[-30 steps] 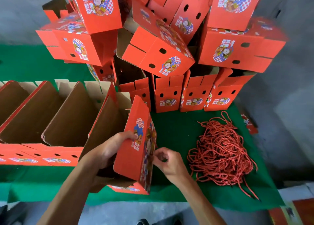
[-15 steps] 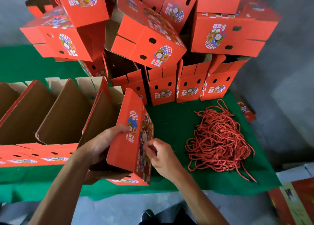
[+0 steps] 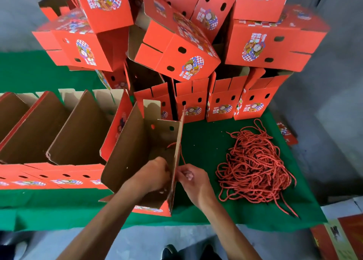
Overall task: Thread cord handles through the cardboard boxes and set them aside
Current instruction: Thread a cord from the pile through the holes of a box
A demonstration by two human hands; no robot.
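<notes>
Left hand (image 3: 151, 176) inside box (image 3: 135, 151), grip unclear — right hand (image 3: 193, 178) pinches cord (image 3: 181, 155) outside; feed straight, avoid fraying.

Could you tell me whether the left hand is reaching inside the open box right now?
Yes, the left hand is down inside the open box, while the right hand stays outside its wall, pinching a red cord.

Two bare forearms and hands, no sleeves in view

The left hand (image 3: 155, 176) and right hand (image 3: 193, 180) wear no gloves, rings or watch, and both forearms are uncovered up to the lower edge of the view. Between the arms at the bottom edge show the toes of dark shoes (image 3: 170, 250), too dim to tell their make.
</notes>
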